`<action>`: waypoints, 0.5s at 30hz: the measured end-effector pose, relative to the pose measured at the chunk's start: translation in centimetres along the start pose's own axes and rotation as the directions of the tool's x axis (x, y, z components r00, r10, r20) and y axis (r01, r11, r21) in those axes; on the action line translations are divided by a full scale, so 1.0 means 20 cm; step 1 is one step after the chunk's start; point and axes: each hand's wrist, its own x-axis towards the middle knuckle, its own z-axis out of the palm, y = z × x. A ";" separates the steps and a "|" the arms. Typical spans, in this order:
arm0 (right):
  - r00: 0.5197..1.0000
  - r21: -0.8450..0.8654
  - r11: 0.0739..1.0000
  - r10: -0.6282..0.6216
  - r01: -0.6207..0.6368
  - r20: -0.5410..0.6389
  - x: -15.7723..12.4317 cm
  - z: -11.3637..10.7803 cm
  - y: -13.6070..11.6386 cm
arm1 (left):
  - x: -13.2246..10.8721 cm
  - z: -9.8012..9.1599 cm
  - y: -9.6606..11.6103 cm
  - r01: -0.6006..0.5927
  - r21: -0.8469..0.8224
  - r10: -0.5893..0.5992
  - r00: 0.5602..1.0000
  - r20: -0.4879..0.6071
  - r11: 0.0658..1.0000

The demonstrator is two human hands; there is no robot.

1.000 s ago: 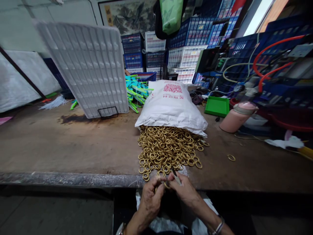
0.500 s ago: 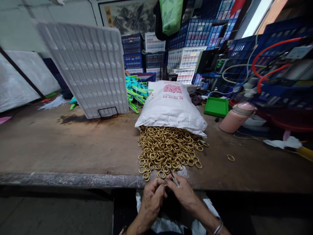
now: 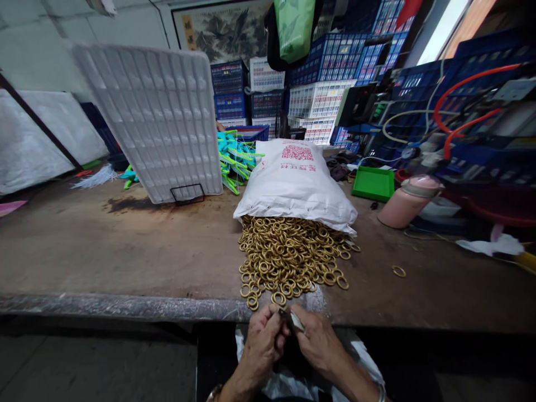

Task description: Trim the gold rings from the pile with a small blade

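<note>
My left hand [image 3: 264,338] is closed in a pinch at the table's front edge, around what looks like a gold-coloured ring, mostly hidden by the fingers. Close against it, my right hand [image 3: 316,338] grips a small knife [image 3: 296,321] with a pale handle; its dark tip points toward the left fingertips. Just beyond both hands lies a heap of gold-coloured rings [image 3: 288,254], spilling from the mouth of a white woven sack [image 3: 299,184] with red print.
A ribbed translucent panel [image 3: 163,123] leans upright in a black wire stand [image 3: 187,194]. Turquoise and lime pieces [image 3: 237,156] lie behind it. At right are a green tray [image 3: 373,183], a pink bottle [image 3: 406,204] and one loose ring [image 3: 398,271]. Stacked crates [image 3: 322,100] stand behind.
The knife has turned in my right hand, its blade now lower and nearer the left fingertips. My hands have drawn closer together. The view has shifted slightly.
</note>
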 end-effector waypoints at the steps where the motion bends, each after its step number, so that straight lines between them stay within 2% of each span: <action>1: 1.000 -0.043 0.999 -0.003 0.004 0.009 0.00 0.00 -0.01 | 0.00 0.01 0.01 0.005 -0.002 -0.005 1.000 -0.016 1.000; 5: 1.000 -0.191 0.981 0.029 -0.028 0.003 0.00 0.00 -0.03 | -0.01 0.02 0.04 0.007 0.056 -0.003 0.998 -0.066 0.998; 8: 0.997 -0.280 0.957 0.068 -0.071 -0.022 -0.01 0.03 -0.01 | -0.01 0.02 0.02 -0.014 0.092 0.021 0.998 -0.067 0.996; 11: 0.995 -0.346 0.934 0.080 -0.094 -0.055 -0.01 0.04 0.01 | -0.04 0.00 -0.01 0.008 0.013 -0.008 1.000 -0.024 1.000; 15: 0.983 -0.353 0.922 0.118 -0.160 -0.137 0.03 0.00 0.03 | -0.09 -0.01 -0.02 0.092 -0.133 -0.087 0.995 0.046 0.987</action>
